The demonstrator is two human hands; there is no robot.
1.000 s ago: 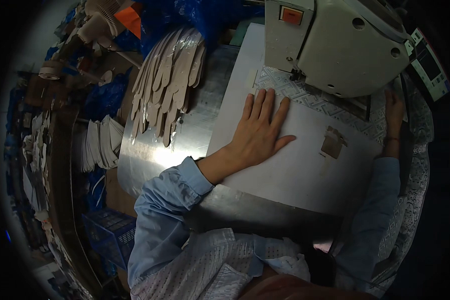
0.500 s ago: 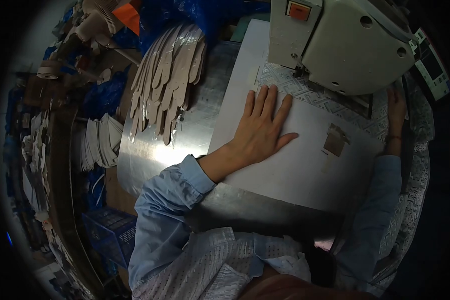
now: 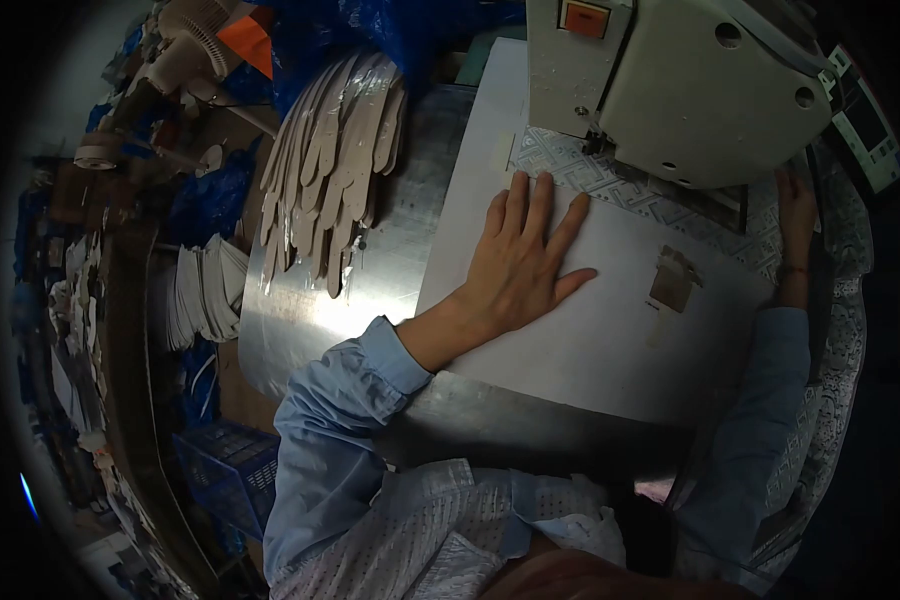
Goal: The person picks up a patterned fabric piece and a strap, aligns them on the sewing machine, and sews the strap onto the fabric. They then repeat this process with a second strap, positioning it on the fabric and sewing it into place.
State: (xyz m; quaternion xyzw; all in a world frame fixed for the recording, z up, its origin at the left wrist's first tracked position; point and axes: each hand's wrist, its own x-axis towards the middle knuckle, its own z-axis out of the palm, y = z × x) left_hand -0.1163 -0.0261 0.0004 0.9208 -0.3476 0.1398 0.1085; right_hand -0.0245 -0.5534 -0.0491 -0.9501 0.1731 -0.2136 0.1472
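i see my left hand [image 3: 518, 262] spread flat, gripping nothing, pressed on the white board [image 3: 590, 345] that lies on the metal table [image 3: 310, 310]. its fingertips reach the patterned fabric [image 3: 660, 205] under the sewing machine [image 3: 690, 90]. my right hand [image 3: 795, 215] rests at the fabric's far edge; i cannot tell its grip.

No legible text, number or brand appears. The orange switch [image 3: 582, 18] on the sewing machine [image 3: 710, 90] carries no mark that can be made out. The markings on the control panel [image 3: 865, 125] at the right edge are too small and blurred to read.
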